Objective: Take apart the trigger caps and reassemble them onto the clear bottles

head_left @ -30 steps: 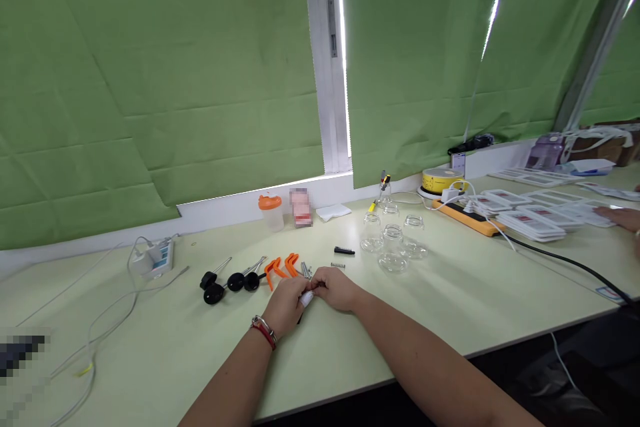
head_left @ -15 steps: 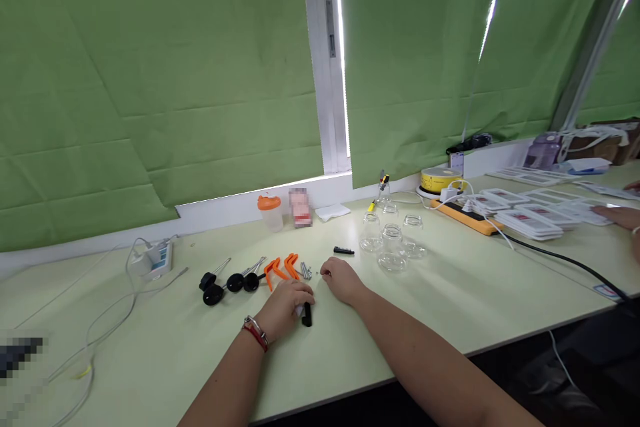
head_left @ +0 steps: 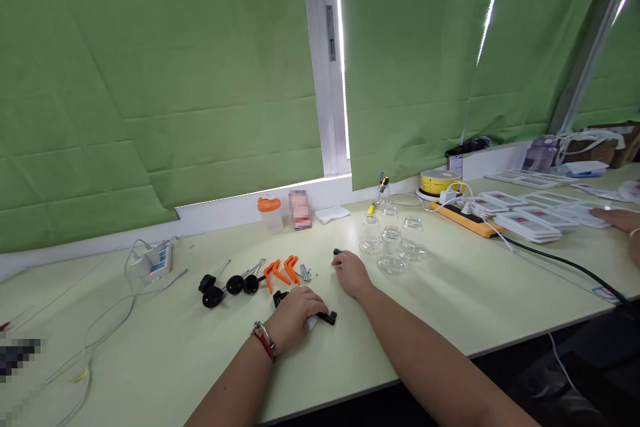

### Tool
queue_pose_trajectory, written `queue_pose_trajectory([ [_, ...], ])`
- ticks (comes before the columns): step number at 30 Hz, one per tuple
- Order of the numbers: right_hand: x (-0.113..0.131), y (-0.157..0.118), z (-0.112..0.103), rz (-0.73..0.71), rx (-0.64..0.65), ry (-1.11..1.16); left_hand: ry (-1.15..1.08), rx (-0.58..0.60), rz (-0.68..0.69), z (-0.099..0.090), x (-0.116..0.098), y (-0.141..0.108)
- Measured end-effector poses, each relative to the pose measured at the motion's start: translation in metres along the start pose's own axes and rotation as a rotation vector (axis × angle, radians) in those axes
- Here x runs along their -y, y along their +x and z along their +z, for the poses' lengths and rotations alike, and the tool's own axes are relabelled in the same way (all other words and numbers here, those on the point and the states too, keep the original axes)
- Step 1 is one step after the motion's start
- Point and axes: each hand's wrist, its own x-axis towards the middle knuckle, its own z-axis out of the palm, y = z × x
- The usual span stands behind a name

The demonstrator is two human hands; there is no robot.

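My left hand [head_left: 299, 315] is wrapped over a black plastic part [head_left: 327, 317] with something white beneath it, low on the table. My right hand [head_left: 351, 273] has its fingers pinched together just in front of a small black piece [head_left: 338, 251]; what the fingertips hold is too small to make out. Orange curved handles [head_left: 291, 269] and small screws [head_left: 305, 273] lie behind my left hand. To their left are black round lids with metal rods [head_left: 235, 284]. Several clear glass jars [head_left: 393, 250] stand right of my right hand.
An orange-lidded cup [head_left: 271, 215] and a white tissue [head_left: 333, 213] are near the wall. A power strip [head_left: 465, 219] and white frames [head_left: 527, 223] lie right, beside another person's hand [head_left: 617, 218]. Cables [head_left: 131, 300] run across the left.
My left hand has shifted slightly right, and the black part under it has turned, showing more on both sides. My right hand has moved right, now partly covering the small black piece.
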Motion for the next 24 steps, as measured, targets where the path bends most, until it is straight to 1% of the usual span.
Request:
queue_pose_trajectory([
  [8,-0.002,0.000,0.004,-0.009,0.017,-0.011,-0.028,-0.026,-0.082,0.005,0.002,-0.001],
  [13,-0.005,0.001,-0.002,0.015,-0.027,-0.024,-0.057,-0.054,-0.204,0.006,0.000,-0.002],
  [16,-0.010,0.004,-0.008,0.029,-0.053,-0.047,-0.120,-0.094,-0.248,0.007,0.001,-0.004],
  [19,-0.015,0.006,-0.012,0.030,-0.053,-0.066,-0.215,-0.130,-0.283,0.009,0.003,-0.004],
  [24,-0.017,0.008,-0.011,0.018,-0.031,-0.096,-0.284,-0.133,-0.303,0.009,0.003,-0.005],
])
